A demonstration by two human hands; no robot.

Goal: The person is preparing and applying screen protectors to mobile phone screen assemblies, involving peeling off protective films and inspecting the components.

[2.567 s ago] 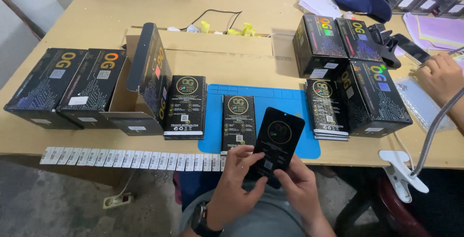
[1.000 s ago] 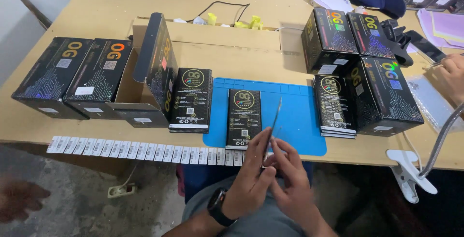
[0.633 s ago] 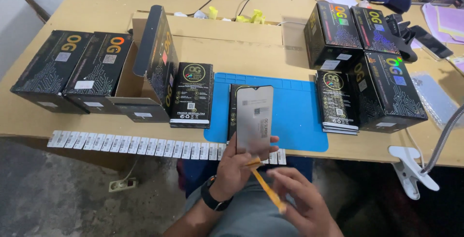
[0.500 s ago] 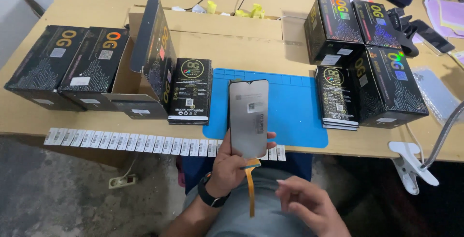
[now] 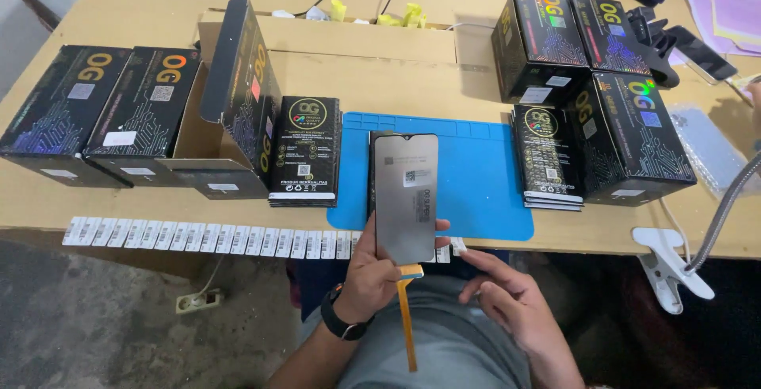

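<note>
- Since a moment ago, right hand [image 5: 507,298] has let go of the orange cable [image 5: 407,318], which now hangs straight at 6 o'clock.
- Left hand [image 5: 380,266] grips the screen [image 5: 405,197] upright over the blue mat [image 5: 468,171].
- Right fingers spread, holding nothing, at 4 o'clock of the screen.

A grey phone display panel [image 5: 405,197] is standing upright in the left hand [image 5: 372,272], its back with small white stickers facing the camera, an orange flex ribbon [image 5: 407,321] hanging below it.
</note>
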